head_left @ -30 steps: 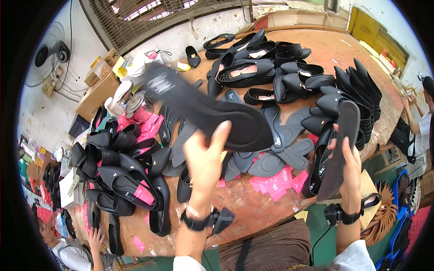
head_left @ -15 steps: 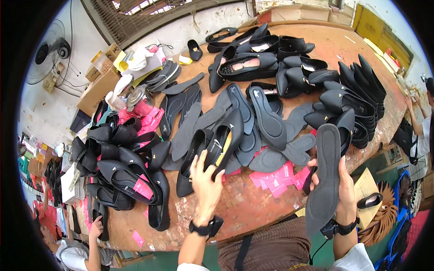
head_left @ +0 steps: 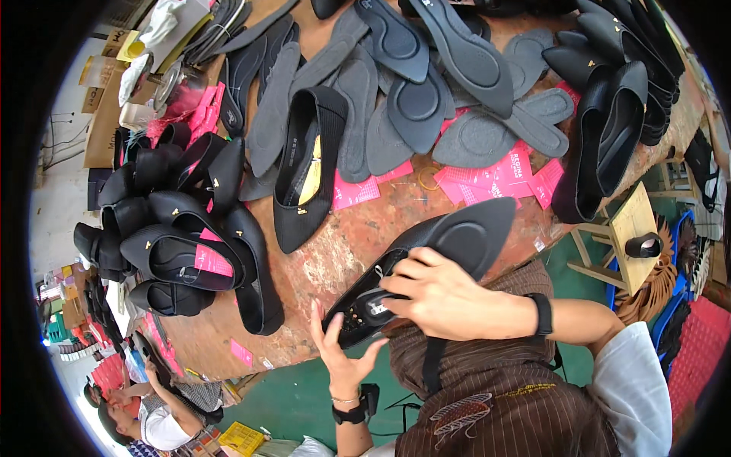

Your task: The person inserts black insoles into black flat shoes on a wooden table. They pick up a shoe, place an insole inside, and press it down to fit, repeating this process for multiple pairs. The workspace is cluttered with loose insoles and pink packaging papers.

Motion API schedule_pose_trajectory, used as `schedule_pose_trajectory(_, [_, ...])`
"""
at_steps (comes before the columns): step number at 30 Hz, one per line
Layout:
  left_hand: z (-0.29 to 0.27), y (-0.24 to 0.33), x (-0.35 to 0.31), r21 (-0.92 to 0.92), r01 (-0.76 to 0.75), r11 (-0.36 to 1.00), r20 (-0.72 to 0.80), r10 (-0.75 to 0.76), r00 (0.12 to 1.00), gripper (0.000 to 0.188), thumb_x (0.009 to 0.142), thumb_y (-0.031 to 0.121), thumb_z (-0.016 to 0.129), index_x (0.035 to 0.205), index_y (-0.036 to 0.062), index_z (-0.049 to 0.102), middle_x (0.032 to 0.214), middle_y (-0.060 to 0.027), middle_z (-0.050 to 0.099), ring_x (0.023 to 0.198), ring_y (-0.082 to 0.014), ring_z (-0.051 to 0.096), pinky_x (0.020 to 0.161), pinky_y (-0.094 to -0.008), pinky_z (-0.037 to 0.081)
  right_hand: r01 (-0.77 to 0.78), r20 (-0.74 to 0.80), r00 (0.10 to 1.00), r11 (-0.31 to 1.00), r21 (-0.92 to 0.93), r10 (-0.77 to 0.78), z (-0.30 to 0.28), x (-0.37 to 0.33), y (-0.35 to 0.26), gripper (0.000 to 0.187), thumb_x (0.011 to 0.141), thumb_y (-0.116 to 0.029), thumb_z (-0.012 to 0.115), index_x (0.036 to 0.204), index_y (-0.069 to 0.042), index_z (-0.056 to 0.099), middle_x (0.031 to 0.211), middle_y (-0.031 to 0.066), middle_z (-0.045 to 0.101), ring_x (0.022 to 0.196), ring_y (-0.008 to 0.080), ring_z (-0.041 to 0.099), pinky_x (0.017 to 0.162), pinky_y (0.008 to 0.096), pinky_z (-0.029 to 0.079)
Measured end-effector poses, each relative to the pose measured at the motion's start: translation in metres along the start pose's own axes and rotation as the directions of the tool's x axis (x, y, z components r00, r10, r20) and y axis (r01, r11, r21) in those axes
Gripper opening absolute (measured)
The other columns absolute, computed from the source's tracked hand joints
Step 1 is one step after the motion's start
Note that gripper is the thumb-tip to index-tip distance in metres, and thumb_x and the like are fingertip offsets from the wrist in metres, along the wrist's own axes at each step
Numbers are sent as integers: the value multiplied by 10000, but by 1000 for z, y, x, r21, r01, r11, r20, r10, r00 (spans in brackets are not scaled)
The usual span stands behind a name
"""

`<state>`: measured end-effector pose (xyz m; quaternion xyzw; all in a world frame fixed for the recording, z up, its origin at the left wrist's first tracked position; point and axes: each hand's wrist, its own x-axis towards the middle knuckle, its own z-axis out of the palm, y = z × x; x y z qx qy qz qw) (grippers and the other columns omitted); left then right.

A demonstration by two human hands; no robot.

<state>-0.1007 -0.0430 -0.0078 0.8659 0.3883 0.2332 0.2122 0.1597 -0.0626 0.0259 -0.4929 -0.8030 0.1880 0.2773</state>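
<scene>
A black pointed flat shoe (head_left: pixel 352 298) is tilted at the table's front edge, its heel toward my left hand (head_left: pixel 346 362). That hand cups the heel, with fingers on one side and the thumb on the other. My right hand (head_left: pixel 445 297) grips a black padded insole (head_left: pixel 476 240). Its heel end is inside the shoe, while the broad pointed front sticks out past the opening. My right fingers reach into the shoe and partly hide the insole's middle. A matching shoe (head_left: pixel 324 209) with a gold ornament and a yellow patch inside lies on the table.
Loose grey insoles (head_left: pixel 354 122) and pink cards (head_left: pixel 495 179) cover the far middle of the table (head_left: pixel 304 286). Black shoes (head_left: pixel 186 251) are heaped at left, with another pair (head_left: pixel 601 145) at right. A wooden stool (head_left: pixel 632 236) stands beyond the right edge. Other people sit at lower left.
My left hand has brought one shoe from the middle to the front edge. My right hand has turned the insole over and moved it left into the shoe. The view has shifted too.
</scene>
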Motion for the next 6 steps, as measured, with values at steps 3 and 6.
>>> schedule_pose_trajectory(3, [18,-2,-7,-265,106,958,-153,-151,977,1193,657,550,852,1518,91,166,1558,-269,201,1394,-439,325,1136,-546,299,-53,85,995,995,90,46,32,15,-8,233,667,-161,693,885,-91,735,1060,44,663,974,193,579,909,355,416])
schedule_pose_trajectory(6, [29,-4,-11,-365,78,928,-235,-173,956,1259,679,642,795,1550,107,61,1565,-268,173,1400,-435,311,1138,-573,281,-33,35,999,986,166,27,59,23,-16,269,579,-161,729,834,-80,740,938,31,640,990,222,572,931,355,404])
